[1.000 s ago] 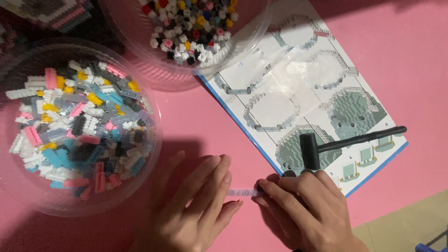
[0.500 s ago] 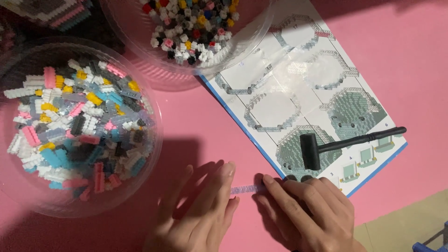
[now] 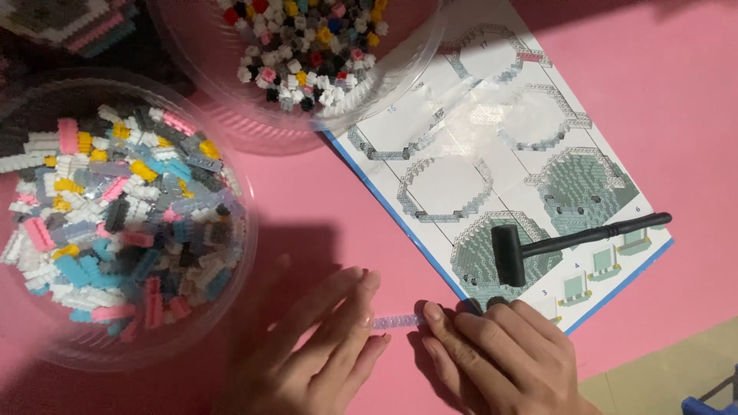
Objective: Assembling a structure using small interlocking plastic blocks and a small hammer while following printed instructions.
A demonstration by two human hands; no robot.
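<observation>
A thin pale lilac strip of tiny bricks lies on the pink mat near the bottom middle. My left hand pinches its left end with the fingertips. The right end is held by the fingertips of my right hand. Both hands rest low on the mat, pressing the strip between them. A small black plastic hammer lies just above my right hand, on the printed instruction sheet.
A clear round tub with several mixed white, blue, pink, grey and yellow bricks stands at the left. A second clear tub of small mixed pieces sits at the top middle, overlapping the sheet. A tan floor edge shows at the bottom right.
Both hands have shifted slightly while staying on the lilac strip; the view has tilted a little. Tubs, sheet and hammer have kept their places.
</observation>
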